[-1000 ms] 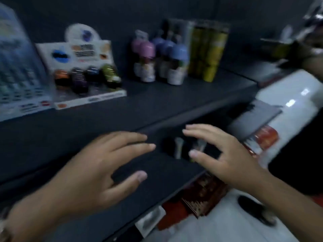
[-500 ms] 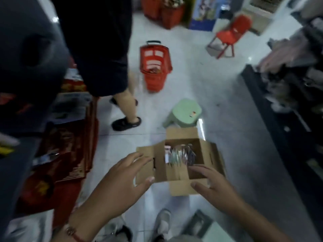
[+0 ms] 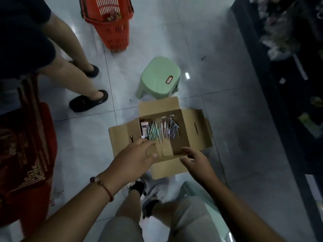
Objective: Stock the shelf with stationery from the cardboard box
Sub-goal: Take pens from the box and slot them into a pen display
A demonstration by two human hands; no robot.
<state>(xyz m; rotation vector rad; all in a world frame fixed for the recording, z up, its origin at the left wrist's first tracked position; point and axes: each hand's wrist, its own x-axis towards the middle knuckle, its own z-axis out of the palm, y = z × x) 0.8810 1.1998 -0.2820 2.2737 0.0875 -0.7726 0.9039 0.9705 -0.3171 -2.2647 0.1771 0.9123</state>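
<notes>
An open cardboard box (image 3: 192,126) stands on the tiled floor in front of my feet, its flaps folded out. Inside lies a loose pile of pens (image 3: 161,131) and a small pink packet (image 3: 144,128) at the left wall. My left hand (image 3: 134,158) hovers over the box's near left flap, fingers spread, holding nothing. My right hand (image 3: 196,162) is over the near right edge, fingers apart and empty. A dark shelf unit (image 3: 288,81) runs along the right side.
A pale green stool (image 3: 160,78) stands just beyond the box. A red shopping basket (image 3: 111,23) is farther back. Another person's legs in black slippers (image 3: 87,102) stand at the left. Red packaged goods (image 3: 26,163) are stacked at the far left.
The view has swung from the shelf down to the floor. Both empty hands have come from the shelf edge down to the near side of the box.
</notes>
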